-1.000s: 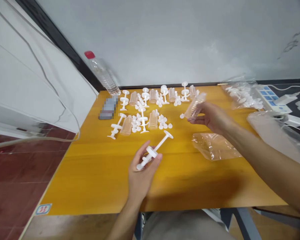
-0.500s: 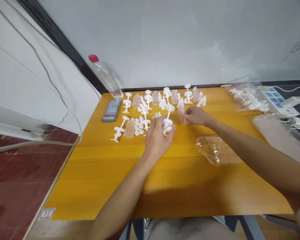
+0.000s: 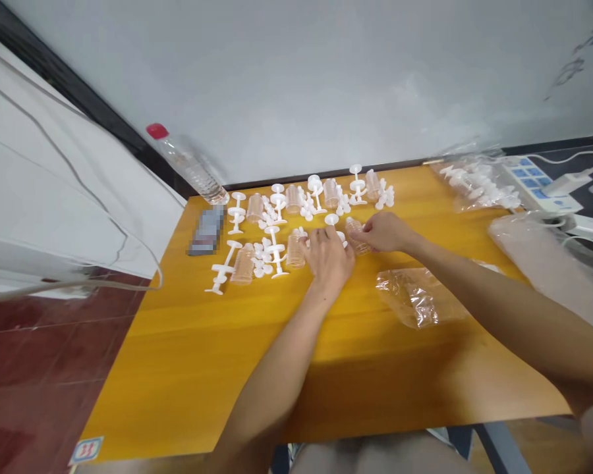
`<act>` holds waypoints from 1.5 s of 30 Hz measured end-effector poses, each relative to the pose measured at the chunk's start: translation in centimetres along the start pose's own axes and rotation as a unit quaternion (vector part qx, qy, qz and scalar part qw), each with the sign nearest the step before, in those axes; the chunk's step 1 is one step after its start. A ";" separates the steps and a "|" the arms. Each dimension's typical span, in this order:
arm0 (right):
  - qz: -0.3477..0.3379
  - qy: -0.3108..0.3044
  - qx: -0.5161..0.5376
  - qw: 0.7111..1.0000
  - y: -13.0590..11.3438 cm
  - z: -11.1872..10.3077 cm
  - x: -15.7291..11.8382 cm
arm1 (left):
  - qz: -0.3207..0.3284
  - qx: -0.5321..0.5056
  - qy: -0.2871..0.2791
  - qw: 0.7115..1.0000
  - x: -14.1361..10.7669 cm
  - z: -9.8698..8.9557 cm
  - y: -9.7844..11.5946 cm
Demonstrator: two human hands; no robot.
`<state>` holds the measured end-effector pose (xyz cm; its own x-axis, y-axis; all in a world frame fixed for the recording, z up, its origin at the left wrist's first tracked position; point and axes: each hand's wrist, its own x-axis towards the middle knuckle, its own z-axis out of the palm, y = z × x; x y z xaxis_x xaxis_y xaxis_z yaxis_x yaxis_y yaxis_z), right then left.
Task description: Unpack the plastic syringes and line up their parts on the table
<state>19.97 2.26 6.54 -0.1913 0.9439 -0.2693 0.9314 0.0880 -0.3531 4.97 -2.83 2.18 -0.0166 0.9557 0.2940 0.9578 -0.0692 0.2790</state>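
Observation:
My left hand (image 3: 329, 255) is lowered to the table, its fingers curled over a white plastic plunger with round discs (image 3: 331, 220); the hand hides much of it. Just to the right, my right hand (image 3: 386, 232) pinches a clear ribbed plastic tube (image 3: 358, 237) that lies tilted at the table surface. Left of my left hand lies another clear tube (image 3: 295, 250), with a disc-ended white plunger (image 3: 275, 251) beside it. Several similar sets stretch along the back, each with a plunger (image 3: 357, 184), a tube (image 3: 372, 185) and a small white lobed piece (image 3: 385, 195).
A crumpled clear bag (image 3: 415, 299) lies in front of my right forearm. At the back right are a bag of white parts (image 3: 479, 184) and a power strip (image 3: 536, 181). A blurred phone-like item (image 3: 206, 230) and a red-capped bottle (image 3: 190, 164) occupy the left.
My left hand has moved right and down, bringing the white plunger lower beside the tube. My right hand keeps its pinch on the tube. The whole view has shifted slightly.

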 end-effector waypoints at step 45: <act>0.061 0.122 0.120 0.983 5.6 -2.3 -6.2 | 0.117 -0.353 -0.122 0.920 -7.5 -7.3 -5.8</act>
<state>27.11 -2.33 8.25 0.0252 0.9935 -0.1106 0.8378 -0.0814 -0.5399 -2.54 -11.67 5.02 0.3138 0.9206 0.2326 0.4995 -0.3684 0.7841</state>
